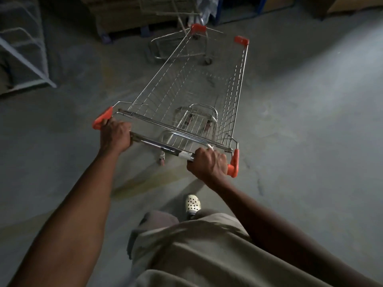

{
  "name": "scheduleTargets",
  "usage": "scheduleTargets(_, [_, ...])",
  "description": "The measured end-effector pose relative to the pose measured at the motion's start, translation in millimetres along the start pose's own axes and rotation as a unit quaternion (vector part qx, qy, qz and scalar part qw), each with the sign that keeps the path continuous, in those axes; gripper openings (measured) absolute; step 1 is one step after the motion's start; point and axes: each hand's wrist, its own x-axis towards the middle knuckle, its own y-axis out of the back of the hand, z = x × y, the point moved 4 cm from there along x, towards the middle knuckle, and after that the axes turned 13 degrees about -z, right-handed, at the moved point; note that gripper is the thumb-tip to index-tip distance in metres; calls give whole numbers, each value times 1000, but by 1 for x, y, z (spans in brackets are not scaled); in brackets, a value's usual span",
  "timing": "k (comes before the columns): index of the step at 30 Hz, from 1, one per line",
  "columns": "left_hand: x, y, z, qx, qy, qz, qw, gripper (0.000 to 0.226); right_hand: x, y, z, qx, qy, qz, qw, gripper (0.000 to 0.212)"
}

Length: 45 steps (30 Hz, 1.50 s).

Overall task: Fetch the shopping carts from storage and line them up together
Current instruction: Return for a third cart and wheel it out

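A wire shopping cart (238, 83) with orange corner caps stands in front of me on a concrete floor. Its metal handle bar (161, 147) runs across the middle of the view. My left hand (115, 134) is closed around the bar's left end, beside an orange cap. My right hand (208, 163) is closed around the bar's right end. The basket is empty. A second wire cart (178, 43) stands just beyond the first cart's nose, partly hidden by it.
A grey metal rack (24, 48) stands at the far left. Stacked cardboard on a pallet (124, 15) and blue shelf posts (217, 11) line the back. Open concrete floor (310, 100) lies to the right. My foot in a white clog (192, 204) is under the handle.
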Motion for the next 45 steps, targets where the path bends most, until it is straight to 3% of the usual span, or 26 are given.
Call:
scheduleTargets(10, [178,55,-43,49,-120,20,991,12,116,42,-67,32,-125,66,989,23])
scheduleTargets(20, [340,115,-49,86,-252,32,963,7,217,82,-124,69,-248,155,954,22])
scheduleTargets(27, [468,157,-23,94,-313,35,944,18,308,109,-134,115,-261,215,934,22])
scheduleTargets(31, [533,182,6,84,-325,25,942,15,359,138,-122,123,-287,238,920,23])
scheduleTargets(40, [685,222,116,106,-386,24,916,21,464,221,-48,139,-328,199,913,16])
scheduleTargets(45, [771,237,189,37,-476,125,870,18,526,269,13,135,-377,206,893,17])
